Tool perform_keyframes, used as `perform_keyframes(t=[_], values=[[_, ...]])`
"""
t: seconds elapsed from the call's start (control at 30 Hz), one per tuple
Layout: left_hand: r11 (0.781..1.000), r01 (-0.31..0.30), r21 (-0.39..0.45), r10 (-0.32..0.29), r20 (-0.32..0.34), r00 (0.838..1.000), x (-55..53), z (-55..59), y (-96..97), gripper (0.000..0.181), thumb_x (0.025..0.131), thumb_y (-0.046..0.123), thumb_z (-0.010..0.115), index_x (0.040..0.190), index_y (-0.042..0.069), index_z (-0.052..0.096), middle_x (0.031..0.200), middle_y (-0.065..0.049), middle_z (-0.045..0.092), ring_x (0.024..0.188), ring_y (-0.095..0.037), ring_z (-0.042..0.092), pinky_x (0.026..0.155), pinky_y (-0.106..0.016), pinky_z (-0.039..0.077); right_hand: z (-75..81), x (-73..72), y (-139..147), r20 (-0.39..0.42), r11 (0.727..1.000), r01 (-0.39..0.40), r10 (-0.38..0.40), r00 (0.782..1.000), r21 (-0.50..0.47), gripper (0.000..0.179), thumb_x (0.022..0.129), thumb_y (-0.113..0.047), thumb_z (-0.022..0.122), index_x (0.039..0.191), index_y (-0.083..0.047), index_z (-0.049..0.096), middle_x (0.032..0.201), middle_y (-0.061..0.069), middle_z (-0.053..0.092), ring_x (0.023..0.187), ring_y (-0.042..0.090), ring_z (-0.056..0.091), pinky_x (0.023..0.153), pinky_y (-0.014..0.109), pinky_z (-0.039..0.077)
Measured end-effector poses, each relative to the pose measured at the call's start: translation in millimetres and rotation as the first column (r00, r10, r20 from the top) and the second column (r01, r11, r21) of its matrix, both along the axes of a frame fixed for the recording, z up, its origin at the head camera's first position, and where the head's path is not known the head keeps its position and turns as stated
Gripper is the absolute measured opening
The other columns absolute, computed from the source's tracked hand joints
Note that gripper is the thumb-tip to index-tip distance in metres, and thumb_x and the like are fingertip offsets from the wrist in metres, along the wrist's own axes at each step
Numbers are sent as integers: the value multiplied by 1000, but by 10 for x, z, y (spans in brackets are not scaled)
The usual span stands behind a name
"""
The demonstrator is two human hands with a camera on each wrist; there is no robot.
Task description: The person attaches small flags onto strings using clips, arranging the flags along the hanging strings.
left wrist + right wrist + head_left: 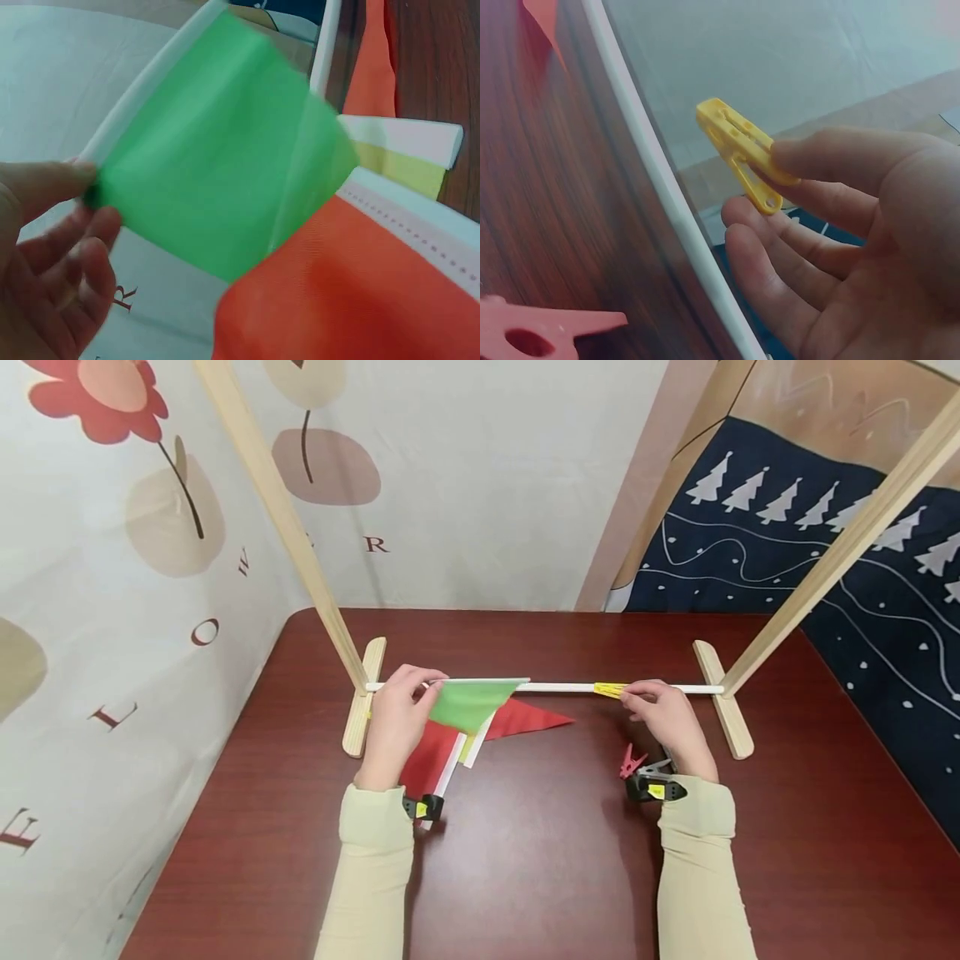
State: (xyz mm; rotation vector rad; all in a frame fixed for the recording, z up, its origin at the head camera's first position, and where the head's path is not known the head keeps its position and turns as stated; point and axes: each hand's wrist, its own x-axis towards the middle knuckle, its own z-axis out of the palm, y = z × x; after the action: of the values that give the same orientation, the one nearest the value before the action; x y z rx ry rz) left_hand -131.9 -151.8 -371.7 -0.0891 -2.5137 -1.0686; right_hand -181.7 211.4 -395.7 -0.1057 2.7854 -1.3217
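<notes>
My left hand [396, 720] pinches one end of the white band of a green pennant [480, 702], between thumb and fingertips in the left wrist view. In the head view, the pennant overlaps a white rod [558, 687]. A yellow clothespin [739, 150] is held by its handles between the thumb and fingers of my right hand [671, 720], with its jaws closed. It overlaps the rod's right part in the head view. Beneath the green pennant lie red pennants [525, 718] with white bands, and a yellow pennant [467, 750] is partly hidden.
The rod runs between two wooden uprights [832, 552] on flat wooden feet [723, 700]. A red clothespin [632, 762] and a grey one lie on the dark red table [540, 860] beside my right wrist. Printed cloths hang behind.
</notes>
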Motion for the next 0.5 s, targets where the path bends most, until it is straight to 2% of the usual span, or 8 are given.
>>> perform_keyframes(t=[0.13, 0.27, 0.37, 0.5], values=[[995, -44, 92, 48, -39, 998, -2, 19, -8, 13, 86, 14, 63, 97, 14, 69, 87, 0, 60, 75, -14, 58, 68, -29, 51, 7, -2, -19, 16, 1000, 3, -3, 1000, -11, 30, 91, -21, 56, 110, 0, 62, 119, 18, 55, 80, 28, 66, 71, 28, 53], [985, -79, 152, 88, -47, 995, 7, 45, -19, 12, 86, 14, 63, 96, 12, 68, 86, -2, 63, 75, -15, 61, 68, -31, 53, 0, 1, -37, 25, 1000, 6, -5, 1000, -11, 29, 91, -19, 53, 112, 0, 61, 118, 18, 54, 79, 25, 66, 73, 33, 54], [980, -107, 166, 116, -48, 992, 29, 68, -44, 11, 85, 18, 65, 95, 14, 68, 87, -1, 66, 73, -15, 62, 65, -30, 52, -15, -2, -69, 24, 1000, 6, -6, 1000, -20, 30, 92, -20, 52, 113, 0, 60, 113, 19, 57, 78, 25, 67, 74, 37, 54], [976, -144, 164, 159, -81, 984, 62, 125, -76, 13, 84, 25, 66, 94, 18, 70, 87, 2, 69, 69, -13, 63, 60, -29, 50, -23, 4, -106, -8, 1000, 13, -13, 1000, -24, 33, 92, -28, 54, 112, -2, 61, 108, 17, 61, 77, 24, 67, 74, 37, 54]])
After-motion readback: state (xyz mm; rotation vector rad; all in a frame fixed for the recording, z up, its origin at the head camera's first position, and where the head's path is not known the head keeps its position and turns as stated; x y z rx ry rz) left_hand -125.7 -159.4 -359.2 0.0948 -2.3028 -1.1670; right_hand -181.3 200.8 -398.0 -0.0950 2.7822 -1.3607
